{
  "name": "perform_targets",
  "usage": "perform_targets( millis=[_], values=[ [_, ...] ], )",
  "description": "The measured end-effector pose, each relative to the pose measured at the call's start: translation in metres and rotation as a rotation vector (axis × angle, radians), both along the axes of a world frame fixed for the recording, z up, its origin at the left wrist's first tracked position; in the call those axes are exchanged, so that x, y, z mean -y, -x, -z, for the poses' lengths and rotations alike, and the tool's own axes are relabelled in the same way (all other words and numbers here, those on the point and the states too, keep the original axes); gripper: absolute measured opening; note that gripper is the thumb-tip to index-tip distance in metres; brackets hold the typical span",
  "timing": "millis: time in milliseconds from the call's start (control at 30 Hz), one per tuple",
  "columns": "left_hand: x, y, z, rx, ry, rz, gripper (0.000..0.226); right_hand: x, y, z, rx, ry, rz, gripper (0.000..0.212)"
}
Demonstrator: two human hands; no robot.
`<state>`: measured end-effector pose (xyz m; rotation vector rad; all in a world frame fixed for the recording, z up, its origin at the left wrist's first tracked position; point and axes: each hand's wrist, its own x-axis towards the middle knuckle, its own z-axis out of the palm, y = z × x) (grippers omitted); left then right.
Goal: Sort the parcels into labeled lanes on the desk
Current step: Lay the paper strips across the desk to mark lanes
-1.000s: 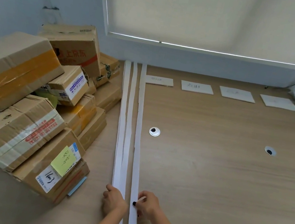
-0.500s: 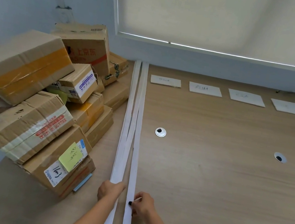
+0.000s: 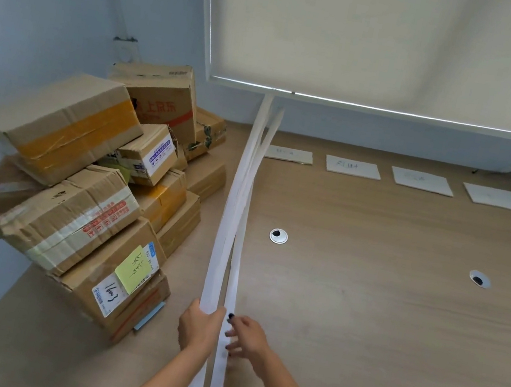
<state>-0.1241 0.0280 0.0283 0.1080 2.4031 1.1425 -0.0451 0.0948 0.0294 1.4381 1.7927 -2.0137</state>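
Presently, the left hand point(image 3: 199, 323) grips the near end of a bundle of long white paper strips point(image 3: 231, 223), fingers and thumb curled round them; the far length of the bundle rises off the wooden desk point(image 3: 379, 317) and reaches up in front of the lower edge of the window blind point(image 3: 392, 47). One further white strip point(image 3: 218, 374) lies flat on the desk just right of the held bundle, running away from the person. The right hand point(image 3: 247, 337) rests on this flat strip with its fingers extended and spread, grasping nothing; a small dark object shows at its fingertips, and what it is cannot be told.

The parcels point(image 3: 85, 183), brown cardboard boxes, stand stacked in a loose heap on the left part of the desk, against the blue wall, to the left of the strips. The nearest box point(image 3: 115, 281) bears a yellow sticky note point(image 3: 135, 269) and a white label with handwriting.

Four white lane labels point(image 3: 352, 167) lie in a row along the far edge of the desk, right of the strips; their writing is too faint to read. Two round cable grommets point(image 3: 278, 236) are set in the desk surface, well apart.
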Motion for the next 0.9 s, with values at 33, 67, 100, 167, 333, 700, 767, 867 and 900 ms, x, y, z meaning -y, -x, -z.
perform_targets(
  millis=[33,67,100,167,333,700,767,867,900],
  values=[
    [-0.003,-0.005,-0.003,-0.004,-0.034,0.02,0.019,-0.002,0.002,-0.01,-0.077,0.067,0.025,0.029],
    [-0.006,-0.01,-0.006,-0.005,-0.072,0.04,0.019,-0.005,0.004,-0.02,-0.141,0.106,0.043,0.026],
    [-0.01,-0.016,-0.009,-0.006,-0.105,0.062,0.019,-0.009,0.003,-0.029,-0.196,0.113,0.062,0.023],
    [-0.017,-0.03,-0.016,-0.019,-0.144,0.109,0.021,-0.018,-0.005,-0.043,-0.277,0.093,0.102,0.02],
    [-0.041,-0.064,-0.038,-0.012,-0.187,0.178,0.014,-0.051,-0.049,-0.063,-0.284,-0.018,0.163,0.024],
    [-0.102,-0.157,-0.065,-0.018,-0.234,0.097,0.022,-0.119,-0.139,-0.085,-0.269,-0.148,0.294,0.01],
    [-0.105,-0.17,-0.066,0.008,-0.247,0.071,0.023,-0.127,-0.156,-0.08,-0.227,-0.179,0.295,0.021],
    [-0.102,-0.183,-0.064,-0.01,-0.221,0.057,0.028,-0.132,-0.178,-0.069,-0.171,-0.194,0.281,0.026],
    [-0.101,-0.184,-0.063,-0.031,-0.192,0.054,0.03,-0.132,-0.184,-0.064,-0.152,-0.19,0.266,0.025]
  ],
)
